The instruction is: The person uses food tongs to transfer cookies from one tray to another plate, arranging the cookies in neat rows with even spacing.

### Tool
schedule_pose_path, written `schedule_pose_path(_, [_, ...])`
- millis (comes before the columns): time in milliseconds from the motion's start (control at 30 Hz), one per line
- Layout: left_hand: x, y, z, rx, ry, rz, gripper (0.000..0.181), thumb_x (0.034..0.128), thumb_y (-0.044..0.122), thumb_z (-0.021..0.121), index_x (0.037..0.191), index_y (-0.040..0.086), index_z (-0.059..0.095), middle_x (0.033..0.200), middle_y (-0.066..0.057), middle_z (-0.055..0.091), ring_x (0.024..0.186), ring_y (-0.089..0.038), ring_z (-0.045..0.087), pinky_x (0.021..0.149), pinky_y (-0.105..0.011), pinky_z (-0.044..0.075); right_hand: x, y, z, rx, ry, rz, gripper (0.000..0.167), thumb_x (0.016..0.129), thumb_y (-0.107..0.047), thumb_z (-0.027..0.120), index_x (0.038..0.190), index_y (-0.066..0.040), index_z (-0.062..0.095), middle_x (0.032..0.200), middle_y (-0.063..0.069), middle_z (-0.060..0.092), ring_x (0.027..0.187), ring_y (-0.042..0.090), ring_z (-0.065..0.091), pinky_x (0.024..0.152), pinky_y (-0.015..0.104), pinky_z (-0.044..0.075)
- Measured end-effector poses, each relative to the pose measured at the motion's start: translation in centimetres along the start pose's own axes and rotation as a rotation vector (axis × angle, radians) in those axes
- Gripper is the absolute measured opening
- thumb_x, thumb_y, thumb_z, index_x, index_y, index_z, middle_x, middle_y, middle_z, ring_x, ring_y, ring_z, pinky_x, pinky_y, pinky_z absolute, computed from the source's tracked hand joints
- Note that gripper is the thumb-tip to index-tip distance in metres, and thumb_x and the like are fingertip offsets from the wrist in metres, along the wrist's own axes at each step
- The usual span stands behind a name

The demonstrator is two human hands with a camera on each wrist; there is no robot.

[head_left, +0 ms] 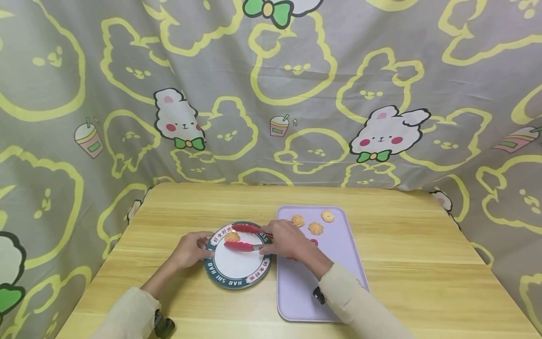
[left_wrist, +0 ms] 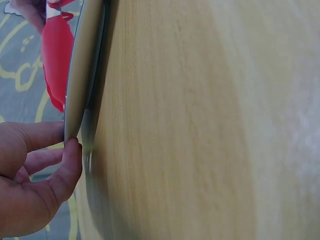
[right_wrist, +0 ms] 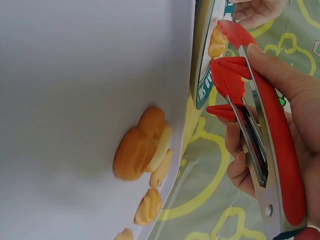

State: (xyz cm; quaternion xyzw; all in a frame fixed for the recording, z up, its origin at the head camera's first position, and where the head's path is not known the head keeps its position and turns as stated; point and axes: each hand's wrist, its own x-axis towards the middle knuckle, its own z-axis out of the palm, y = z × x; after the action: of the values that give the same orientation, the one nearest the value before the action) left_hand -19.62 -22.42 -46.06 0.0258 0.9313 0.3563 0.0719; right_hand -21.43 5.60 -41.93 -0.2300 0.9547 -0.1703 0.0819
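Right hand (head_left: 285,237) grips red tongs (right_wrist: 281,145) (tips parted, a cookie (head_left: 232,237) between); left hand (head_left: 191,248) pinches the plate (head_left: 237,267).

Plate (head_left: 237,266): round, white centre, dark teal lettered rim, on the worktop (head_left: 402,263), left edge pinched by the left hand (head_left: 190,248)
Tongs (head_left: 239,246): red tips and grips, metal arms, held in the right hand (head_left: 287,239), tips apart over the plate
Cookie (head_left: 231,237): golden, ridged, toward the plate's far edge, between the tongs' tips

curtained booth: cartoon drapes (head_left: 313,110) behind wooden table (head_left: 410,263)
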Motion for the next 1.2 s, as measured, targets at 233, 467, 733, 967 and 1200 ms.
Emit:
schedule_pose_path(233, [0.0,0.0,0.0,0.011,0.003,-0.007,0.054,0.0740,0.006,0.077,0.124,-0.001,0.059,0.093,-0.009,0.063,0.081,-0.018,0.055,0.061,-0.024,0.049,-2.1,2.1,-1.2,0.044,0.045,-0.014,0.062,0.072,-0.043,0.079,0.126,-0.017,0.063,0.095,0.001,0.064,0.079,0.014,0.048,0.058,0.025,0.040])
schedule_pose_path(467, [0.0,0.0,0.1,0.018,0.007,-0.016,0.053,0.0736,0.006,0.077,0.124,0.000,0.060,0.092,-0.008,0.062,0.081,-0.018,0.055,0.063,-0.025,0.048,-4.5,4.7,-2.5,0.047,0.108,0.061,0.065,0.069,-0.042,0.082,0.126,-0.018,0.063,0.103,0.001,0.067,0.081,0.013,0.051,0.067,0.027,0.044])
schedule_pose_path(733, [-0.1,0.1,0.1,0.014,0.007,-0.021,0.053,0.0743,0.006,0.077,0.124,0.000,0.060,0.093,-0.009,0.062,0.081,-0.019,0.055,0.063,-0.025,0.049,-7.1,8.6,-3.5,-0.001,0.203,0.044,0.065,0.069,-0.038,0.082,0.123,-0.008,0.064,0.111,0.008,0.069,0.089,0.017,0.059,0.078,0.037,0.052])
schedule_pose_path(967, [-0.1,0.1,0.1,0.006,0.012,-0.019,0.053,0.0736,0.006,0.077,0.123,0.000,0.060,0.092,-0.008,0.062,0.081,-0.018,0.055,0.062,-0.025,0.048,-9.1,11.7,-4.0,-0.020,0.238,0.073,0.065,0.069,-0.036,0.082,0.122,-0.004,0.064,0.099,0.008,0.069,0.080,0.017,0.055,0.070,0.034,0.050])
schedule_pose_path(1200, [-0.3,0.4,0.0,-0.009,0.007,-0.030,0.053,0.0733,0.004,0.077,0.123,-0.001,0.060,0.091,-0.009,0.062,0.081,-0.019,0.055,0.062,-0.026,0.050,-10.4,13.6,-4.3,0.001,0.229,0.146,0.064,0.070,-0.035,0.082,0.122,-0.002,0.063,0.097,0.008,0.068,0.080,0.019,0.054,0.069,0.033,0.047])
